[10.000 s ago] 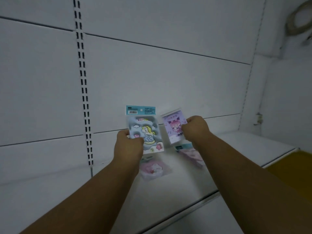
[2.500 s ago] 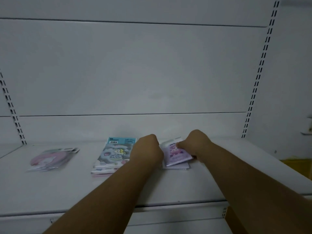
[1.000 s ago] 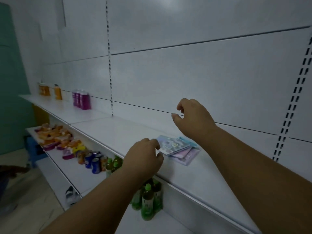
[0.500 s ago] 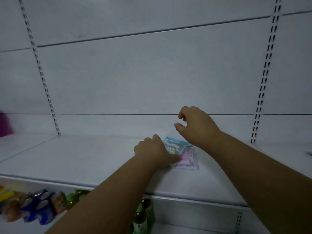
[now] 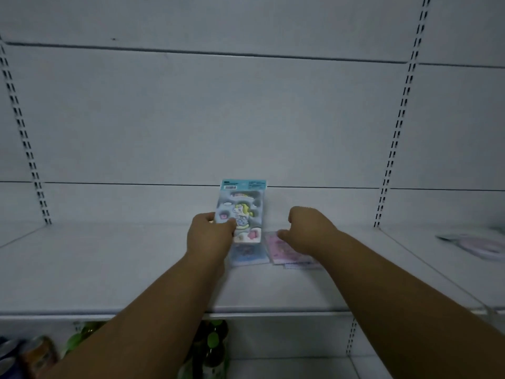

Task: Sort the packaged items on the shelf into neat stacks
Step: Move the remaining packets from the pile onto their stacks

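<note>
My left hand [image 5: 210, 236] grips a blue-topped sticker pack with a cartoon unicorn [image 5: 243, 209], holding it upright above the white shelf [image 5: 109, 263]. Under it another blue pack [image 5: 247, 255] lies flat on the shelf. To its right lies a small pile of pink and purple packs [image 5: 284, 253]. My right hand [image 5: 308, 229] hovers over that pile with fingers loosely curled, its fingertips at the top pink pack; whether they pinch it is hidden.
A pale pink pack [image 5: 475, 243] lies on the adjoining shelf section at far right. Slotted uprights [image 5: 393, 149] run up the white back panel. Green-capped bottles [image 5: 210, 348] and cans [image 5: 35, 354] stand on the shelf below.
My left hand has lifted the unicorn pack off the pile and stood it upright. My right hand has dropped from mid-air down to the pink pile. The camera has swung to face the shelf squarely.
</note>
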Demonstrator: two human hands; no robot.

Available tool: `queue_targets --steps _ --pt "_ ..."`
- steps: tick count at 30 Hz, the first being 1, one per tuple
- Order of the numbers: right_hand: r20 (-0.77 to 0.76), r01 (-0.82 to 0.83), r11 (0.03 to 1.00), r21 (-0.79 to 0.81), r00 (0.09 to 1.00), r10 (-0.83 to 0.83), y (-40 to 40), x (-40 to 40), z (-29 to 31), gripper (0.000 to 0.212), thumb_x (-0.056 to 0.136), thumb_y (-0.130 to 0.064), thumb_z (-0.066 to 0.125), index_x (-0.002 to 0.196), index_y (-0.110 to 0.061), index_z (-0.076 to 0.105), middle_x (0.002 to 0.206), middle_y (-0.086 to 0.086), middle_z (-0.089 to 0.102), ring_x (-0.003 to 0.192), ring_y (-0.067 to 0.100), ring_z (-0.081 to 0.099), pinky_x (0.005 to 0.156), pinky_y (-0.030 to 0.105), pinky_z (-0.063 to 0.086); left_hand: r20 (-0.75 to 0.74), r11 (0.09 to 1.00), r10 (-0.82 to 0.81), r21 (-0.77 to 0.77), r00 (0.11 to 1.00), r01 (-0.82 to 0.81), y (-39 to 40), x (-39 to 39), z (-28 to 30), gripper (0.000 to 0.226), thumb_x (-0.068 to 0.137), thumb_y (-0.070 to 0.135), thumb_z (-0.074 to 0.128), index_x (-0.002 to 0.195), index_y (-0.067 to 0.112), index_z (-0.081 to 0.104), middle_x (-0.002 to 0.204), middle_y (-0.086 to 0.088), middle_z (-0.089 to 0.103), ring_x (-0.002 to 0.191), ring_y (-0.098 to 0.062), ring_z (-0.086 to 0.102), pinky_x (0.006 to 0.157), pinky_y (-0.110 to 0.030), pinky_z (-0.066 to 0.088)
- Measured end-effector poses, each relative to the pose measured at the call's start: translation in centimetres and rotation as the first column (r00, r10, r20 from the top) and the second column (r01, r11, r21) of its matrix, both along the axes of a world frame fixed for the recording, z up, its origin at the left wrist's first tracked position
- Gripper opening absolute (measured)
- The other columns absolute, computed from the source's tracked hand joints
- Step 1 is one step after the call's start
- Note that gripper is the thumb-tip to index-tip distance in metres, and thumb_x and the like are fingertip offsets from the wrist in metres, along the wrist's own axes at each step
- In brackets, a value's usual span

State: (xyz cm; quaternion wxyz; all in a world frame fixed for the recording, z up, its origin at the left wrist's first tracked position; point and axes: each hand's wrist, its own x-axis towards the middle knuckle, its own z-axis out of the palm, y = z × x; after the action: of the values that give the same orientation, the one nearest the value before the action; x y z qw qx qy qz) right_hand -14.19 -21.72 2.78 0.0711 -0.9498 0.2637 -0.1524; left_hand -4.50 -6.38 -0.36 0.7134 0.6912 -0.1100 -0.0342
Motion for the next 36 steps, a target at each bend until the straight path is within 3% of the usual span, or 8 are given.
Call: queue_targets --steps 3,6,11,17,19,22,26,36 --pt "-0.150 0.061 0.998 0.014 0.987 -0.059 0.6 1.6 -1.7 0.056 0.079 -0.060 0.057 0.110 -0.014 0.063 0.113 0.009 0.066 0.104 0.029 0.061 0.087 0.033 0.048 0.021 0.999 -0.050 -0.009 0.999 0.050 0.9 0.1 -0.3 0.012 0.089 0.012 0.067 0.101 0.009 0.070 0.087 -0.007 0.075 0.067 -0.015 0.071 0.049 -0.020 0.051" --pt "-0.248 0.120 0.993 0.014 0.962 -0.113 0.8 2.8 -2.6 0.068 0.062 -0.069 0.060 0.108 -0.019 0.064 0.112 0.008 0.066 0.104 0.030 0.061 0.089 0.037 0.048 0.078 0.997 -0.067 0.044 0.995 0.064 1.7 0.3 -0.7 0.006 0.089 0.012 0.066 0.093 0.015 0.069 0.087 -0.006 0.075 0.073 -0.019 0.072 0.067 -0.032 0.058" --pt "-0.230 0.169 0.984 0.063 0.961 -0.150 0.8 3.4 -1.9 0.061 0.062 -0.060 0.068 0.106 -0.019 0.059 0.109 0.005 0.063 0.111 0.028 0.057 0.089 0.033 0.045 0.098 0.998 -0.064 0.015 0.993 0.063 2.9 0.4 -0.5 0.019 0.089 0.014 0.065 0.107 0.015 0.059 0.095 -0.004 0.069 0.081 -0.021 0.069 0.067 -0.033 0.056" --pt "0.159 0.124 0.950 0.286 0.972 -0.175 -0.6 0.8 -0.8 0.026 0.090 -0.019 0.060 0.110 -0.002 0.062 0.112 0.015 0.066 0.101 0.028 0.064 0.081 0.032 0.049 0.055 0.987 -0.147 -0.065 0.988 0.150 2.0 -0.5 -0.3 0.012 0.094 0.014 0.061 0.103 0.020 0.056 0.099 -0.007 0.070 0.084 -0.023 0.072 0.074 -0.038 0.061" --pt "0.340 0.104 0.930 0.353 0.912 -0.230 -1.5 -1.1 -0.1 0.019 0.092 -0.015 0.053 0.104 -0.002 0.060 0.105 0.015 0.066 0.089 0.026 0.062 0.072 0.031 0.046 0.056 0.979 -0.183 -0.086 0.982 0.187 0.8 -1.1 0.1 0.011 0.096 0.015 0.060 0.104 0.020 0.056 0.097 -0.005 0.070 0.081 -0.021 0.072 0.058 -0.029 0.059" --pt "0.528 0.051 0.891 0.452 0.789 -0.313 -3.1 -5.2 0.9 0.012 0.096 -0.019 0.051 0.101 -0.010 0.058 0.101 0.008 0.067 0.089 0.023 0.064 0.080 0.040 0.054 0.055 0.960 -0.247 -0.121 0.968 0.252 -2.2 -3.1 0.8 0.010 0.097 0.019 0.059 0.105 0.022 0.055 0.097 -0.005 0.069 0.082 -0.022 0.071 0.050 -0.028 0.055" --pt "0.612 0.055 0.874 0.482 0.693 -0.381 -6.2 -12.1 2.2 0.007 0.097 -0.021 0.054 0.096 -0.017 0.060 0.096 0.003 0.070 0.086 0.021 0.070 0.082 0.044 0.059 0.026 0.909 -0.378 -0.180 0.926 0.376 -7.4 -8.2 1.1 0.008 0.097 0.021 0.059 0.101 0.026 0.055 0.099 -0.006 0.070 0.084 -0.026 0.073 0.068 -0.044 0.061" --pt "0.670 0.201 0.870 0.450 0.568 -0.478 -18.8 -32.6 4.5 0.010 0.097 -0.022 0.056 0.102 -0.016 0.061 0.099 0.001 0.070 0.085 0.016 0.069 0.067 0.029 0.058 0.073 0.806 -0.560 -0.183 0.825 0.564 -24.5 -25.7 1.9 0.015 0.092 0.012 0.065 0.094 0.024 0.056 0.094 -0.007 0.071 0.083 -0.024 0.072 0.078 -0.046 0.060"
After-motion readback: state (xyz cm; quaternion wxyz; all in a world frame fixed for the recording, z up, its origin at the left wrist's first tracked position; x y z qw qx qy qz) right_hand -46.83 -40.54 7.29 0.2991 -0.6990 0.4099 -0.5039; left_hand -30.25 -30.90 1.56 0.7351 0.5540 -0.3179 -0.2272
